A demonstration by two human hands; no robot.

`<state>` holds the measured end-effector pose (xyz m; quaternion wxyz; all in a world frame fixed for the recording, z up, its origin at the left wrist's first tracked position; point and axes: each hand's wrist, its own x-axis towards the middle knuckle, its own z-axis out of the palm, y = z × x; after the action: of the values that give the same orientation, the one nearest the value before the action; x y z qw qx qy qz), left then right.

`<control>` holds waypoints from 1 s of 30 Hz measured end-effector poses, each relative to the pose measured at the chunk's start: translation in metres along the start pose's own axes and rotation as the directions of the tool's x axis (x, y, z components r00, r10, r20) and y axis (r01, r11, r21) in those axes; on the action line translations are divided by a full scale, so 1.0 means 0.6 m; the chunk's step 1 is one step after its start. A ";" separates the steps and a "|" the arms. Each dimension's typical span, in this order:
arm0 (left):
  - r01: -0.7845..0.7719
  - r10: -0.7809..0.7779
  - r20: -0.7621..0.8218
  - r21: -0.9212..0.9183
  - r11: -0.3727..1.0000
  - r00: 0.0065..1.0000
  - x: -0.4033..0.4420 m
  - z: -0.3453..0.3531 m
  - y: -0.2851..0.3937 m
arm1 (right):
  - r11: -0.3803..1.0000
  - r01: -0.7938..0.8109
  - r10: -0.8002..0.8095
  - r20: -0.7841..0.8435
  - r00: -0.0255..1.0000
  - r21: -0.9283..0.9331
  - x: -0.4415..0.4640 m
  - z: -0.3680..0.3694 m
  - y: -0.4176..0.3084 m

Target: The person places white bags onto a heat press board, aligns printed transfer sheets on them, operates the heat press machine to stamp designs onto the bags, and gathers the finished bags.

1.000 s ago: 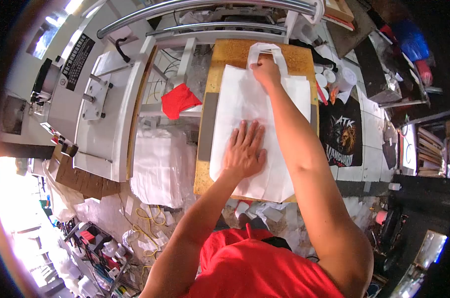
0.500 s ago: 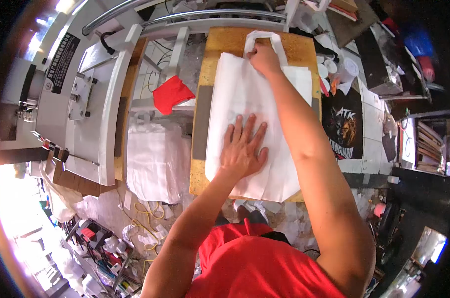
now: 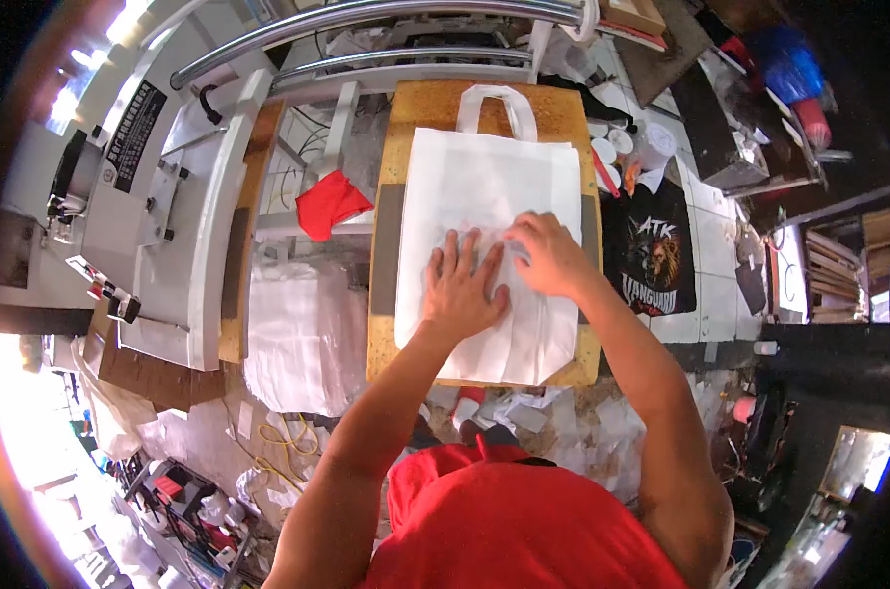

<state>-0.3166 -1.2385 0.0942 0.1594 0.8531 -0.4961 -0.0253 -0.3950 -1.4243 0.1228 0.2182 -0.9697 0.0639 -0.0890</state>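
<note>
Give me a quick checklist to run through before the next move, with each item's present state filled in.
1. White tote bag lying on the wooden board: ok, spread out flat.
2. Bag handle free of both grips: ok, looped out past the bag's top edge.
3. Left grip steadying the bag: ok, palm down, fingers spread.
4. Right grip pressing on the bag: cannot tell, the curled fingers hide the contact.
5. Bag smooth toward its bottom edge: not ok, creases show.
6. Red cloth clear of the board: ok, off to the left.
</note>
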 end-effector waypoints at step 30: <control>-0.163 0.163 -0.014 -0.074 0.984 0.987 0.028 -0.056 -0.059 | 0.967 -0.221 0.223 0.003 0.975 -0.124 -0.034 -0.004 -0.036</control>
<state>-0.2716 -1.2286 0.1176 0.1948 0.8032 -0.5623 -0.0273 -0.4137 -1.4026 0.1314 0.1671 -0.9688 0.1756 -0.0516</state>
